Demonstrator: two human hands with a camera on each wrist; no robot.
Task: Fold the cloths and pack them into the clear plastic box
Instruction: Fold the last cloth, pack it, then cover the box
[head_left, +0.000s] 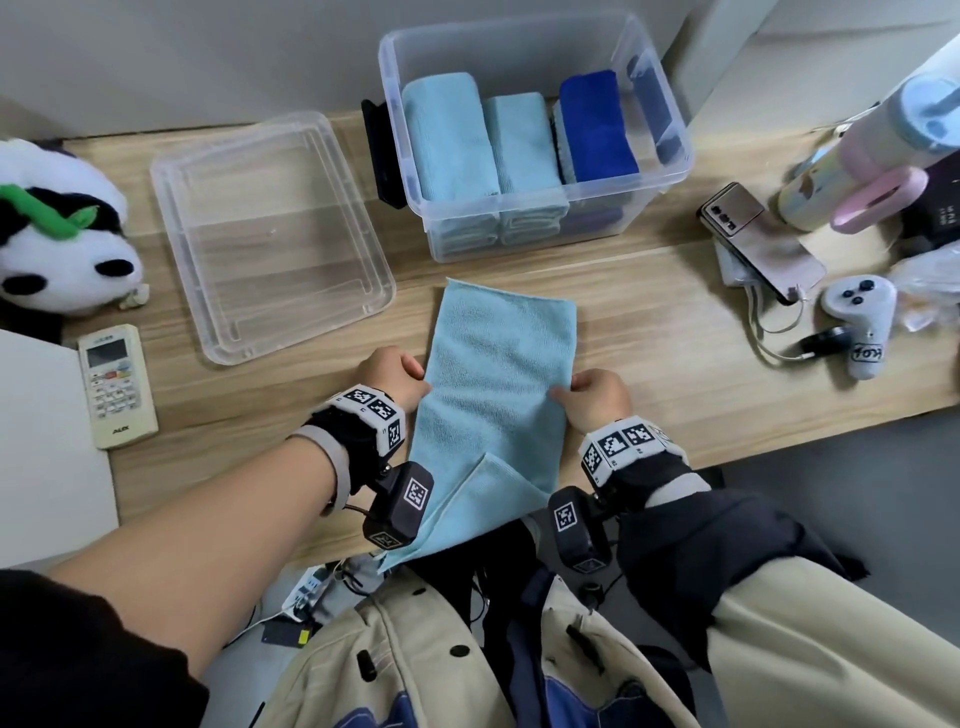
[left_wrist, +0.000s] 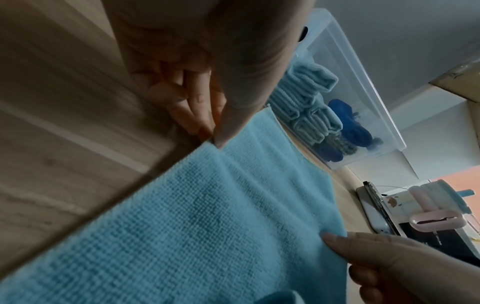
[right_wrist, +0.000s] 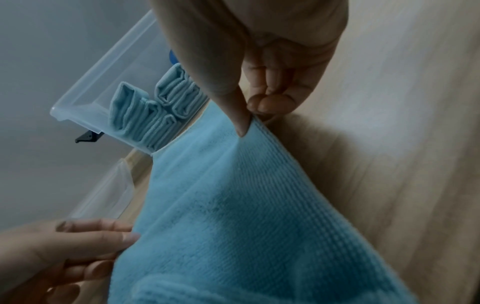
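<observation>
A light blue cloth (head_left: 498, 364) lies lengthwise on the wooden table (head_left: 649, 332), its near end hanging over the front edge with one corner turned up. My left hand (head_left: 400, 374) pinches the cloth's left edge (left_wrist: 215, 144) between thumb and fingers. My right hand (head_left: 592, 395) pinches the right edge (right_wrist: 246, 123) the same way. Behind the cloth stands the clear plastic box (head_left: 670, 171), holding several folded light blue cloths (head_left: 452, 135) and a dark blue one (head_left: 597, 124), packed on edge.
The box's clear lid (head_left: 270, 234) lies upside down at the left. A panda plush (head_left: 57, 228) and a remote control (head_left: 117, 384) sit further left. At the right are a phone (head_left: 758, 239), a white controller (head_left: 862, 322) with a cable, and bottles (head_left: 857, 156).
</observation>
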